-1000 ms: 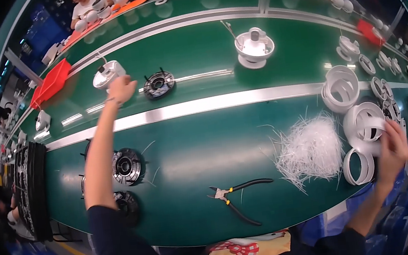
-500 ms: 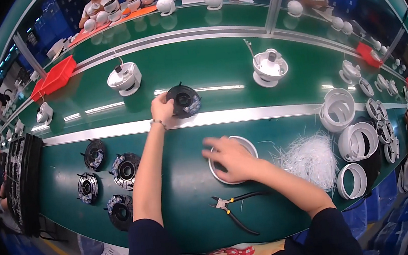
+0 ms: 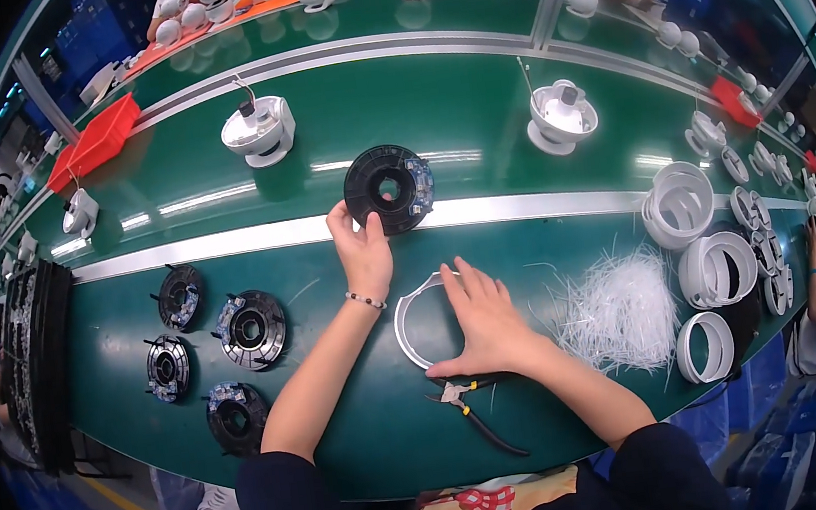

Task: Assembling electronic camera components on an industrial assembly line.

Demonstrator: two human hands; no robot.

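Observation:
My left hand (image 3: 362,250) grips the lower left edge of a black round disc (image 3: 380,183), raised above the metal strip. This disc has a centre hole and a small circuit board along its right side. Lower down, my right hand (image 3: 497,325) spans a white plastic ring (image 3: 409,335) from above, its thumb at the near rim and fingers at the far rim. The hand hides the ring's right side. Just below the ring, cutting pliers (image 3: 483,428) with black and yellow handles lie spread on the green table.
Several black discs (image 3: 252,330) lie at left beside a tall black stack (image 3: 33,368). To the right are a heap of thin white strips (image 3: 621,316) and white rings (image 3: 684,203). White housings (image 3: 258,131) stand on the belt. Other people work farther off.
My left hand has turned the black disc to face me and moved it slightly right. My right hand has spread across the white ring, which has shifted left. The pliers sit slightly farther right.

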